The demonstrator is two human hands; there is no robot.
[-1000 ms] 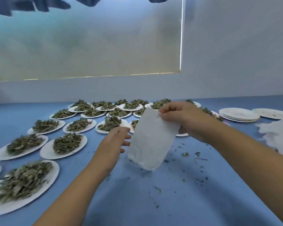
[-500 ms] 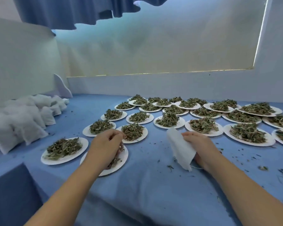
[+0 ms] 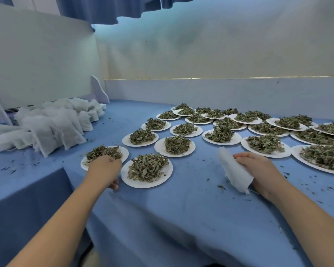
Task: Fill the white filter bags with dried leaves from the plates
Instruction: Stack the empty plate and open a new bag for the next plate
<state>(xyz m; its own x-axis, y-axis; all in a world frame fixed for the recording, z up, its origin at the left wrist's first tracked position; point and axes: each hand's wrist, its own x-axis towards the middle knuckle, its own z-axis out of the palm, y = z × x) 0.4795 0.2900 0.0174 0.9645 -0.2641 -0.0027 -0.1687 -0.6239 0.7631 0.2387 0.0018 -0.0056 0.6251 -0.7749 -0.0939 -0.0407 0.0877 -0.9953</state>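
Single head cam, wide-angle, worn up top; looks fwd & down across the table, near edge close, plates mid-range, back wall far end.

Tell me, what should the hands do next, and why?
Probably lift a handful of dried leaves toward the filter bag: the left hand is on those leaves, and the right hand holds the bag, which looks empty.

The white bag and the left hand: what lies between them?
In the head view, a plate heaped with dried leaves, then blue tablecloth with a few leaf crumbs.
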